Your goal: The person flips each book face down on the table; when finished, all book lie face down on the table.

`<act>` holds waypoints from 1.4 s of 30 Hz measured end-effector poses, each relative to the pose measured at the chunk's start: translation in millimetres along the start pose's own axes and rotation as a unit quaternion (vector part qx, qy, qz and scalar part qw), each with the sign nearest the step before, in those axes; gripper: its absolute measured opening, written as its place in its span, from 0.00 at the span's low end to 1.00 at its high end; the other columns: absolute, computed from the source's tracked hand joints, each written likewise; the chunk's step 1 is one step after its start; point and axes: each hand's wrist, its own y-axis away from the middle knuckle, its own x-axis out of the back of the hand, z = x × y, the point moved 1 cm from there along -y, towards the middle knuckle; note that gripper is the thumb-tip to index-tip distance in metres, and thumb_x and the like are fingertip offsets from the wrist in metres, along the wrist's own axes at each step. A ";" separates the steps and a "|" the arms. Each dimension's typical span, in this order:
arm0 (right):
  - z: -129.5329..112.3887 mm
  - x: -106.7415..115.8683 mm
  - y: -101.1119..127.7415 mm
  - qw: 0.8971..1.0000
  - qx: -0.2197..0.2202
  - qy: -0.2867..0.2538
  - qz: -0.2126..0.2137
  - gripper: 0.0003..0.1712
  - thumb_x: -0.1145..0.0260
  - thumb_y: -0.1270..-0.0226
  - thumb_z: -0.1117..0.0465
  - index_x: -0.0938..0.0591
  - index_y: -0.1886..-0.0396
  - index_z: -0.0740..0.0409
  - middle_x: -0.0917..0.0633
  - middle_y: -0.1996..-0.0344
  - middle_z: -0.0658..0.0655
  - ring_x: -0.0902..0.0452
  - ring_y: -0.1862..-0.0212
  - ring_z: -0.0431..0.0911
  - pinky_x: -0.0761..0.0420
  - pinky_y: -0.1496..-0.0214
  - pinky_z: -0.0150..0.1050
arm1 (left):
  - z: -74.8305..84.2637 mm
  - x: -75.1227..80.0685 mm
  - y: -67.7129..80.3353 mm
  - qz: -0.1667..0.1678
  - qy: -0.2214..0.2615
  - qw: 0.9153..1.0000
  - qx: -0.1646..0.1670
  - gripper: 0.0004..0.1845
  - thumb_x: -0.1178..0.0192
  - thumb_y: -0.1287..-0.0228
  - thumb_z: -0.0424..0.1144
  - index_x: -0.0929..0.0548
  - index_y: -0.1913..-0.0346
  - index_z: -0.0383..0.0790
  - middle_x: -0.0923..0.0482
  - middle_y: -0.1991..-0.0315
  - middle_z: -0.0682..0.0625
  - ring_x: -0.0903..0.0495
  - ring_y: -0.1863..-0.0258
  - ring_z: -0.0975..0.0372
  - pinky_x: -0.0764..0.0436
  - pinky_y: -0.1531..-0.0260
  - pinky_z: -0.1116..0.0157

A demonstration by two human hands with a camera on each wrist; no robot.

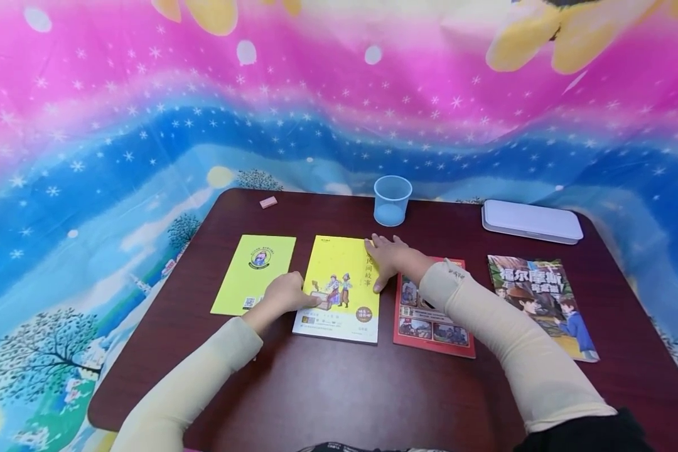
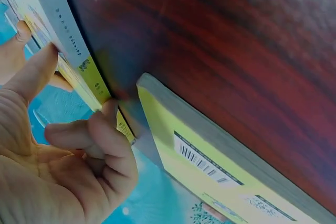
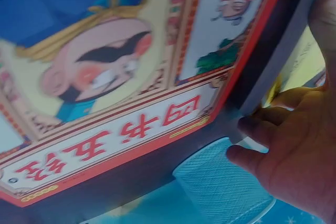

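Note:
A yellow book (image 1: 339, 260) with cartoon figures on its cover lies on the dark wooden table, between my two hands. My left hand (image 1: 282, 294) is at its left side, thumb over the cover's edge and a bent finger against the spine (image 2: 73, 35). Along the right side, my right hand (image 1: 392, 256) has its fingers spread near the upper corner and its thumb lower down at the edge. In the right wrist view, the fingers (image 3: 281, 106) reach the book's side. A yellow-green book (image 1: 262, 267) lies left, and a red comic-style book (image 1: 434, 333) lies right, partly under my right forearm.
A blue translucent cup (image 1: 392, 204) stands at the table's back. A white pencil case (image 1: 531, 221) sits at the back right, with an illustrated book (image 1: 570, 314) in front. One pink eraser (image 1: 268, 202) is at the back left. Behind the table (image 1: 344, 389) hangs a colourful cloth.

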 end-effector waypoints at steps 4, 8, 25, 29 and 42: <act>3.1 -3.4 -0.7 1.000 0.011 0.017 0.018 0.76 0.27 0.66 0.30 0.56 0.25 0.59 0.57 0.26 0.63 0.62 0.25 0.55 0.60 0.28 0.56 | -1.1 1.0 -0.2 -0.011 0.031 0.999 0.016 0.21 0.28 0.57 0.54 0.23 0.78 0.40 0.28 0.83 0.50 0.32 0.82 0.60 0.35 0.82 0.65; 5.4 -5.4 0.5 0.999 0.018 0.020 0.031 0.75 0.26 0.65 0.30 0.55 0.25 0.58 0.56 0.26 0.64 0.61 0.25 0.55 0.59 0.28 0.55 | -5.3 0.2 -5.4 -0.038 0.088 0.995 0.041 0.19 0.26 0.58 0.51 0.22 0.84 0.41 0.32 0.86 0.52 0.37 0.85 0.62 0.38 0.85 0.67; -4.6 -16.7 -5.6 0.997 0.008 -0.021 0.079 0.76 0.33 0.61 0.25 0.61 0.26 0.62 0.58 0.26 0.66 0.59 0.26 0.57 0.50 0.28 0.51 | 10.9 44.6 3.2 0.022 0.335 0.939 -0.071 0.14 0.36 0.44 0.35 0.33 0.64 0.35 0.29 0.74 0.44 0.21 0.79 0.59 0.24 0.76 0.67; -14.9 -24.9 -11.7 0.993 0.010 -0.048 0.105 0.78 0.34 0.63 0.23 0.62 0.26 0.62 0.58 0.26 0.66 0.57 0.26 0.56 0.46 0.29 0.50 | 21.4 56.5 13.7 0.065 0.280 0.954 -0.083 0.14 0.37 0.43 0.38 0.32 0.62 0.39 0.26 0.71 0.45 0.21 0.78 0.60 0.23 0.75 0.66; -32.2 -22.6 -13.2 0.994 -0.028 -0.048 0.091 0.76 0.33 0.58 0.27 0.65 0.26 0.62 0.51 0.28 0.69 0.55 0.27 0.62 0.50 0.30 0.58 | 20.5 33.8 40.0 -0.107 0.424 0.860 -0.265 0.52 0.40 0.40 0.56 0.66 0.26 0.56 0.48 0.29 0.40 0.38 0.34 0.48 0.30 0.44 0.48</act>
